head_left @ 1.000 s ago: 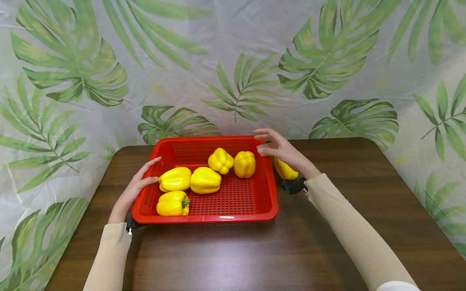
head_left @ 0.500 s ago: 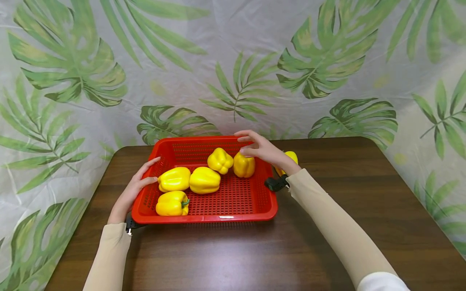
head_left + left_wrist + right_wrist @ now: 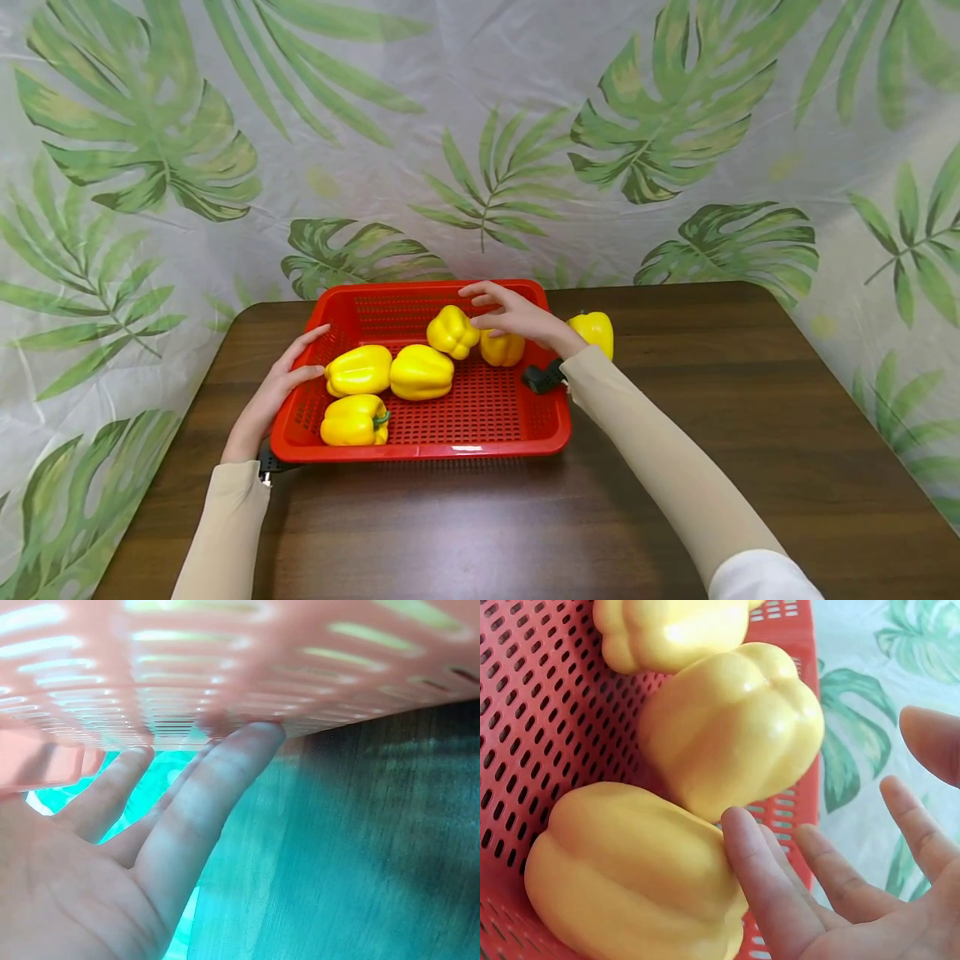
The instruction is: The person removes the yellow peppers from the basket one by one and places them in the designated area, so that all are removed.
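Currently, your left hand [image 3: 270,396] rests with straight, relaxed fingers [image 3: 217,795] against the outer left wall of the red basket [image 3: 420,452], which sits on the dark wooden table [image 3: 750,392]. Inside lie five yellow peppers; your right hand [image 3: 517,319] hovers spread and empty above the rear right pepper [image 3: 501,350], fingertips [image 3: 739,829] just beside it. A sixth pepper [image 3: 592,331] stands on the table just right of the basket.

Glossy red perforated plastic basket [image 3: 551,417]; smooth, waxy-shiny yellow peppers [image 3: 422,371] inside it; dark wood-grain surface [image 3: 750,400] under basket, slight sheen; thin crinkled leaf-print sheet [image 3: 480,125] behind basket.
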Action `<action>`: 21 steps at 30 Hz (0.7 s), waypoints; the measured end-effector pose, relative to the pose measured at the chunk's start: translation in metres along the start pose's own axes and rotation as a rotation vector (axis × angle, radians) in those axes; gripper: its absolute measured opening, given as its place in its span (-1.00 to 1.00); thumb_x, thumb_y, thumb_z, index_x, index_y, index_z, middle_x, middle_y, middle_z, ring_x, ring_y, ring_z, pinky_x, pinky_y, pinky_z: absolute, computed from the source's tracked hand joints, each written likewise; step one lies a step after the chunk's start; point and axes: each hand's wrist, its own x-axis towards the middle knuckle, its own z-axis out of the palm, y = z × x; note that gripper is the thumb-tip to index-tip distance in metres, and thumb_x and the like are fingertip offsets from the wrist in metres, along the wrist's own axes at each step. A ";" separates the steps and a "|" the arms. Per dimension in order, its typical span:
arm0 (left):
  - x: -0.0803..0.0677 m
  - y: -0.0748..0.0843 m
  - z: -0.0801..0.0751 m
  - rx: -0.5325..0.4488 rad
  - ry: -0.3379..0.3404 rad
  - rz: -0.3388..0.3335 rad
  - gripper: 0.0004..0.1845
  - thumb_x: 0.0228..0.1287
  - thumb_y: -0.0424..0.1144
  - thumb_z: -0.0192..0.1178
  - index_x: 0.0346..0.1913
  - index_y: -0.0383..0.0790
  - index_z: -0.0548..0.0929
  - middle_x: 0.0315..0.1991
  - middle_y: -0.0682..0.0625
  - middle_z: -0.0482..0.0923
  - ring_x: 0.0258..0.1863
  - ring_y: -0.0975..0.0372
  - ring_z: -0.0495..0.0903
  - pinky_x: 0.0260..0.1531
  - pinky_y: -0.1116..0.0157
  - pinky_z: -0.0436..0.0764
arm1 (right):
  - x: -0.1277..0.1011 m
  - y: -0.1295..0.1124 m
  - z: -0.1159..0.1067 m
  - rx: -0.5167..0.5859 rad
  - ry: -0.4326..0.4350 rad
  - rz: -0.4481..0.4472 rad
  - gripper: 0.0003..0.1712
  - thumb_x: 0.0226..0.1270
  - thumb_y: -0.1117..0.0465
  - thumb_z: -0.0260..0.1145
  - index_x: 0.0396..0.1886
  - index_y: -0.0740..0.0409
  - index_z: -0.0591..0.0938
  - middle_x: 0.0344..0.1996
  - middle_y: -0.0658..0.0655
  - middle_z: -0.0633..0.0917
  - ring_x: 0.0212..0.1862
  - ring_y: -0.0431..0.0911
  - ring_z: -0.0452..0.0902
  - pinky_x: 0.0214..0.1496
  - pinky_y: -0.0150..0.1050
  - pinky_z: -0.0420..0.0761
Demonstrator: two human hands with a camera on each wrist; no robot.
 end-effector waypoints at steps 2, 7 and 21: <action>0.000 0.000 0.000 -0.001 0.000 -0.003 -0.37 0.46 -0.28 -0.10 0.51 0.03 0.01 0.42 -0.20 -0.02 0.10 0.21 0.43 -0.05 0.20 0.58 | 0.002 -0.001 0.002 0.004 -0.002 0.010 -0.41 0.39 0.29 0.16 0.38 0.18 0.26 0.35 0.33 0.22 0.36 0.14 0.14 0.16 0.12 0.44; 0.000 0.000 0.000 -0.002 -0.003 -0.005 -0.38 0.46 -0.29 -0.11 0.51 0.07 0.02 0.43 -0.20 -0.03 0.11 0.20 0.42 -0.04 0.20 0.57 | 0.006 -0.005 0.007 -0.022 -0.005 0.029 -0.42 0.40 0.27 0.15 0.38 0.17 0.27 0.35 0.30 0.24 0.36 0.10 0.14 0.15 0.13 0.45; -0.001 0.000 0.000 -0.005 -0.004 -0.004 -0.38 0.46 -0.29 -0.11 0.51 0.06 0.02 0.43 -0.19 -0.04 0.12 0.18 0.40 -0.05 0.20 0.57 | 0.014 -0.006 0.018 -0.207 -0.053 0.024 -0.39 0.42 0.24 0.13 0.42 0.22 0.25 0.36 0.24 0.28 0.32 0.14 0.21 0.14 0.01 0.45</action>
